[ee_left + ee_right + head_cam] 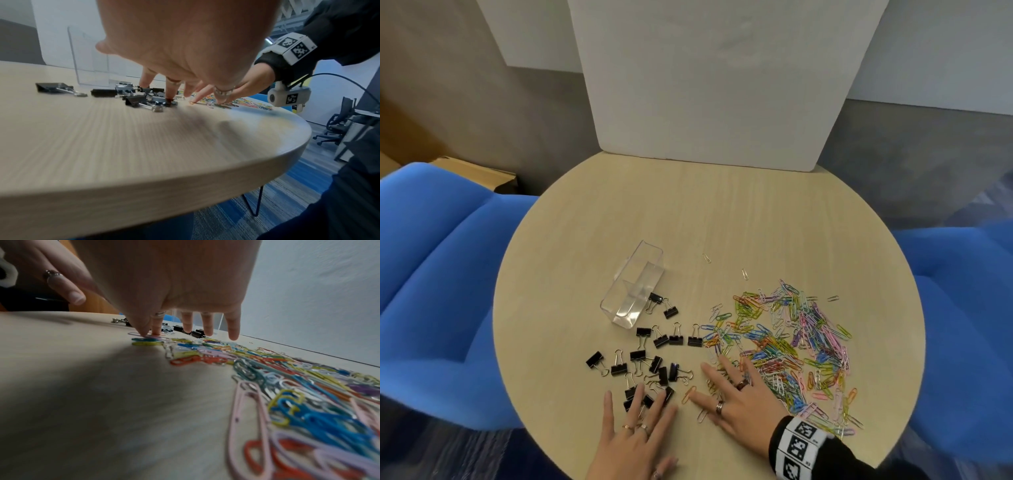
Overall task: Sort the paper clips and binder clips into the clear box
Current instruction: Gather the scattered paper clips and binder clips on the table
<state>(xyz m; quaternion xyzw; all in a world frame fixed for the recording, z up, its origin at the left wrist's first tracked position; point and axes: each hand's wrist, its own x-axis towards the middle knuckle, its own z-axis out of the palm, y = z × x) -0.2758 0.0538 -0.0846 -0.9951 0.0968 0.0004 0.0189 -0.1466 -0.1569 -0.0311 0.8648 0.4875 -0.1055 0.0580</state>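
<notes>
A clear box with a divider stands left of the table's middle, also seen as a clear box beyond the left hand. Several black binder clips lie scattered in front of it. A wide heap of coloured paper clips covers the right side. My left hand lies flat with spread straight fingers, whose tips touch the nearest binder clips. My right hand rests flat on the left edge of the paper clips, fingers straight; its thumb and forefinger touch the table beside an orange clip.
The round wooden table has bare surface at the back, where a white board stands. Blue chairs flank it on both sides. Two stray paper clips lie beyond the heap. The table's front edge is just behind my wrists.
</notes>
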